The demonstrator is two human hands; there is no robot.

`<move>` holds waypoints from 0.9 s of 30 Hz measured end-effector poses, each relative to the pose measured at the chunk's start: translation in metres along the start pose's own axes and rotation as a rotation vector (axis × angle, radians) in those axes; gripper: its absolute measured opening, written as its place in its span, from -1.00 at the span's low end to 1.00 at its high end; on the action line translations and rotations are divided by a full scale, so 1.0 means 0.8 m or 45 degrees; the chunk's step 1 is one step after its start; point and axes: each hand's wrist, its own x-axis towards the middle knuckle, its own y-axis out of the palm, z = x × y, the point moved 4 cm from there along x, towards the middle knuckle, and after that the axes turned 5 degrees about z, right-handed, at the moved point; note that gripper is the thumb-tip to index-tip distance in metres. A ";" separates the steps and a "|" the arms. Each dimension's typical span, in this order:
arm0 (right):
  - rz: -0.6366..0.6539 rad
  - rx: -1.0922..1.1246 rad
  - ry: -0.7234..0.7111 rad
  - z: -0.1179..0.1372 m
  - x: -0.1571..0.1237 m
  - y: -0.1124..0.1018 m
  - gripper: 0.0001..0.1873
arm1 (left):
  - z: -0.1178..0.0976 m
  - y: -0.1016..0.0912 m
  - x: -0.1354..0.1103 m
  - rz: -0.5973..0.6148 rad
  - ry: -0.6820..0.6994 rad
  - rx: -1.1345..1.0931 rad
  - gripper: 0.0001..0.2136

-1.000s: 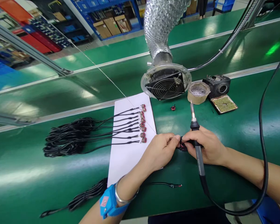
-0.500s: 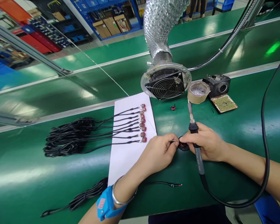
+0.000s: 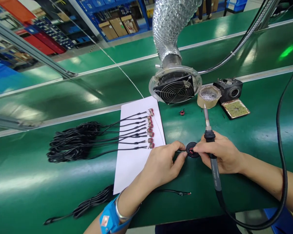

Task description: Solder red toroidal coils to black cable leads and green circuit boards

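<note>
My right hand [image 3: 222, 154] grips a soldering iron [image 3: 216, 174], its tip pointing up and away toward the exhaust. With thumb and finger, this hand also touches a small red-wound ring coil [image 3: 191, 150] in a round black base [image 3: 194, 155] on the bench. At the base's left edge, my left hand [image 3: 164, 162] pinches a thin solder wire [image 3: 158, 125], which runs up across the white sheet [image 3: 129, 165]; the fingers partly hide its end. On the sheet stands a row of several red-ended coils [image 3: 150, 130], beside the stripped ends of black cables [image 3: 73, 141].
A fume exhaust [image 3: 177, 89] hangs over the bench. Behind the iron are a tape roll with foil [image 3: 208, 100], an iron stand [image 3: 229, 89] and a sponge tray [image 3: 235, 109]. A loose coil [image 3: 182, 112] lies nearby; a bundled cable [image 3: 92, 203] lies at front left.
My right hand and the iron have shifted slightly right and down, exposing more of the round black base. My left hand stays at the base's left edge.
</note>
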 end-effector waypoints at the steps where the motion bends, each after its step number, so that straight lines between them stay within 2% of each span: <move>1: 0.026 -0.013 -0.013 0.001 -0.001 0.001 -0.63 | -0.002 -0.002 -0.003 -0.039 0.020 -0.003 -0.91; 6: 0.132 -0.121 -0.080 0.003 -0.003 0.004 -0.75 | -0.014 0.004 -0.017 -0.269 0.250 0.028 -0.92; 10: 0.185 -0.142 -0.067 0.000 -0.004 0.006 -0.77 | -0.021 0.019 -0.022 -0.428 0.415 0.287 -0.93; 15: 0.003 -0.043 -0.038 0.000 0.000 -0.004 -0.74 | -0.028 0.026 -0.016 -0.453 0.509 0.443 -0.85; 20: -0.123 -0.026 0.051 -0.004 0.005 -0.005 -0.69 | -0.029 0.024 -0.013 -0.404 0.504 0.468 -0.82; 23: -0.080 -0.021 0.087 -0.007 0.006 0.005 -0.77 | -0.021 0.017 -0.015 -0.356 0.419 0.322 -0.90; 27: -0.004 -0.058 0.068 -0.008 0.007 0.013 -0.78 | -0.011 0.008 -0.020 -0.360 0.305 0.234 -0.86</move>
